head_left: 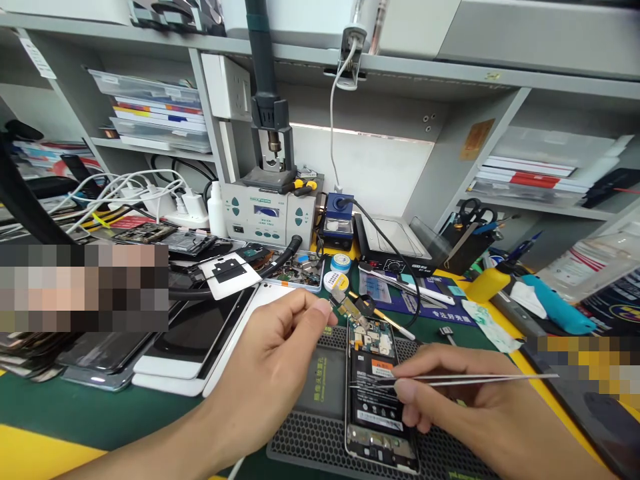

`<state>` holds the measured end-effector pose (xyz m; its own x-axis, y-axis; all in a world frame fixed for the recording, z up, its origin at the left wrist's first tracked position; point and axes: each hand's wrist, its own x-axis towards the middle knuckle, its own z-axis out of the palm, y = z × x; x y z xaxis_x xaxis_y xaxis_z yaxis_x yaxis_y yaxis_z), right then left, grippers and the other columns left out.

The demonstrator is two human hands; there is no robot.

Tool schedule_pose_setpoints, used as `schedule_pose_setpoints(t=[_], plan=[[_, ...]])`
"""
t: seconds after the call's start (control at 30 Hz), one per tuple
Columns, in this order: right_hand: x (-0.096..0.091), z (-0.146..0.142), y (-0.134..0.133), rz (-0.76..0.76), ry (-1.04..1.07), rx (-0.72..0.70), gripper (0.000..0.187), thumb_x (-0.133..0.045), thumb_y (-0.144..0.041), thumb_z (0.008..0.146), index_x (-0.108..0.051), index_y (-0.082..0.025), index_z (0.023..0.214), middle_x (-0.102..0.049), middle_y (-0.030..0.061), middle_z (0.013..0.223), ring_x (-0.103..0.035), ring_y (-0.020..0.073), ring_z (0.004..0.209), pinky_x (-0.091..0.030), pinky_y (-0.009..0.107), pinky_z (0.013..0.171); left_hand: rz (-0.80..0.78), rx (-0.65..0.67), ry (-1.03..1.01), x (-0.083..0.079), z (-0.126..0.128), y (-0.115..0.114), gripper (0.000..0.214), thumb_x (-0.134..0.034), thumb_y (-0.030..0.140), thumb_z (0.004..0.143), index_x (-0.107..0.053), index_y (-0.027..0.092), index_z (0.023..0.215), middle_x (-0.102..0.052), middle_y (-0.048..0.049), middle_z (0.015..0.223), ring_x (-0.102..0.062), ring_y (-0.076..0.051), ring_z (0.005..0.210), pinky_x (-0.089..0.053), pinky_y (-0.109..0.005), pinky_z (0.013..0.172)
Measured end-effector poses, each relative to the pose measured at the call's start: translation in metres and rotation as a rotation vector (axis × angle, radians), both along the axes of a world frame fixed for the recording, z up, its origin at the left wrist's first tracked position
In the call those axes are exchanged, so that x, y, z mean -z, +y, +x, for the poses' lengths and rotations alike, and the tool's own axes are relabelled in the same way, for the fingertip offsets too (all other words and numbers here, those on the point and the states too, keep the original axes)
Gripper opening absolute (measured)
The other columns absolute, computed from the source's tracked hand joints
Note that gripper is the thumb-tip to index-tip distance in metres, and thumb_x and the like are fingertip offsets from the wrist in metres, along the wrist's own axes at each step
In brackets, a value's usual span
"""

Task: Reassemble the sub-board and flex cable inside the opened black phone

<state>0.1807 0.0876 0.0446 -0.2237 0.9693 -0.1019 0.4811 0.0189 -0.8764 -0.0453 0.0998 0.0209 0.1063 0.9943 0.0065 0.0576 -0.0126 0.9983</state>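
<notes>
An opened phone [380,400] lies on a dark mat [295,437] in front of the person, its long side running away from the body and its inside facing up. A black battery [370,390] with a printed label fills its middle, and a circuit board [373,339] shows at the far end.

The right hand [465,393] comes in from the lower right, held low beside the phone, with its knuckles bent and the back of the hand turned up and outward. Its thumb and forefinger are clamped on a pair of tweezers [535,377], which lie almost level; the tips point left over the battery, and whether they touch it cannot be told. The other fingers curl underneath, close to the phone's right edge.

The left hand [273,367] reaches up from the lower left, the forearm slanting across the table [45,407] and the wrist nearly straight. Thumb and forefinger are pinched together on a small metal piece [345,305], raised at the phone's far end; the remaining fingers are folded and mostly hidden.

Beyond the hands, a blue tub [341,262] stands near the middle of the table. White phones [175,350] lie to the left of the left forearm. Behind them stands a grey machine [265,220], while scissors [475,212] stick out of a holder on the right.
</notes>
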Motion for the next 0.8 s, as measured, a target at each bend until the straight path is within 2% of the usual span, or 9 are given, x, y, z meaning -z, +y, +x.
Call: schedule_pose_setpoints(t=[0.13, 0.27, 0.4, 0.6, 0.8], plan=[[-0.001, 0.001, -0.001, 0.026, -0.024, -0.001, 0.021, -0.072, -0.045, 0.084, -0.081, -0.026, 0.085, -0.075, -0.0003, 0.065, -0.07, 0.0163, 0.057, -0.059, 0.021, 0.054, 0.002, -0.003, 0.002, 0.001, 0.0, -0.001, 0.037, -0.051, 0.052, 0.1, -0.061, 0.022, 0.082, -0.031, 0.0095, 0.056, -0.024, -0.008, 0.049, -0.022, -0.02, 0.045], [0.001, 0.003, 0.001, 0.087, -0.129, -0.058, 0.023, -0.071, -0.046, 0.086, -0.081, -0.026, 0.081, -0.076, -0.0002, 0.066, -0.066, 0.0153, 0.054, -0.056, 0.022, 0.053, 0.014, -0.004, 0.007, 0.001, 0.0, -0.001, 0.036, -0.052, 0.052, 0.1, -0.061, 0.022, 0.082, -0.031, 0.0096, 0.056, -0.025, -0.008, 0.049, -0.024, -0.019, 0.045], [0.002, 0.005, 0.004, 0.039, -0.093, -0.031, 0.025, -0.07, -0.047, 0.088, -0.081, -0.025, 0.089, -0.077, 0.0001, 0.068, -0.067, 0.0161, 0.058, -0.054, 0.021, 0.052, 0.018, -0.001, 0.009, 0.001, 0.0, 0.0, 0.037, -0.052, 0.053, 0.1, -0.06, 0.022, 0.081, -0.032, 0.0091, 0.056, -0.026, -0.009, 0.05, -0.023, -0.021, 0.044], [0.0, 0.009, 0.006, 0.09, -0.125, -0.071, 0.02, -0.07, -0.045, 0.089, -0.08, -0.028, 0.086, -0.078, -0.0027, 0.074, -0.066, 0.0144, 0.059, -0.052, 0.021, 0.053, -0.073, 0.003, -0.018, 0.002, 0.0, 0.001, 0.039, -0.054, 0.057, 0.097, -0.056, 0.023, 0.077, -0.027, 0.0093, 0.054, -0.021, -0.011, 0.049, -0.018, -0.025, 0.042], [0.0, 0.014, 0.003, 0.118, -0.131, -0.158, 0.015, -0.069, -0.038, 0.09, -0.076, -0.029, 0.081, -0.076, -0.0049, 0.074, -0.068, 0.0151, 0.066, -0.054, 0.022, 0.059, -0.076, 0.034, -0.063, 0.001, 0.002, 0.003, 0.032, -0.059, 0.049, 0.098, -0.057, 0.024, 0.078, -0.03, 0.0094, 0.055, -0.022, -0.01, 0.048, -0.02, -0.021, 0.042]])
